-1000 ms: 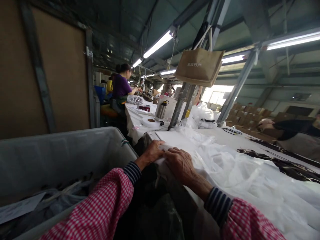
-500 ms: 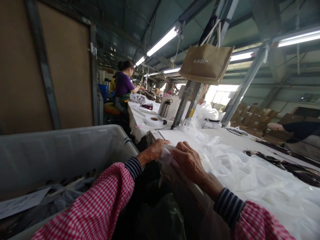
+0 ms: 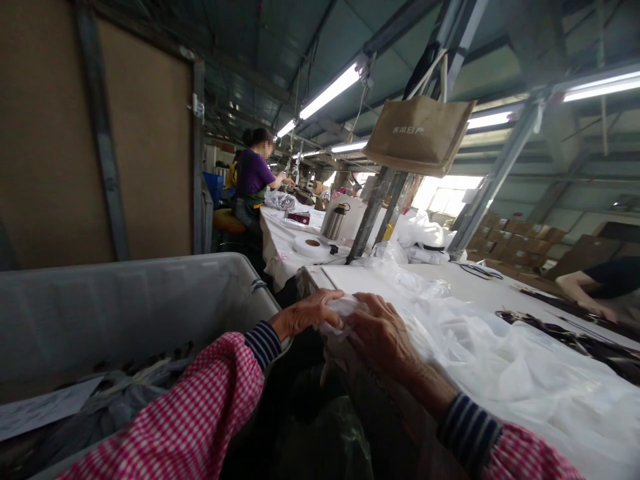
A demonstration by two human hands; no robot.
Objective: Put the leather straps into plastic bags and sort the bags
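My left hand and my right hand meet at the near corner of a white table. Both are closed on a bunched edge of thin white plastic bags, pinched between the fingers. The rest of the white plastic bag pile spreads to the right over the table. My sleeves are red-and-white check with dark striped cuffs.
A large grey bin with dark scraps stands at my left. Farther along the table are a roll of white tape, a steel flask and a hanging brown bag. A person in purple sits beyond; another person's arm reaches in at right.
My hands went from lying flat on the plastic to gathering its edge into a bunch, lifting it slightly off the table corner. The person's arm at right dropped lower.
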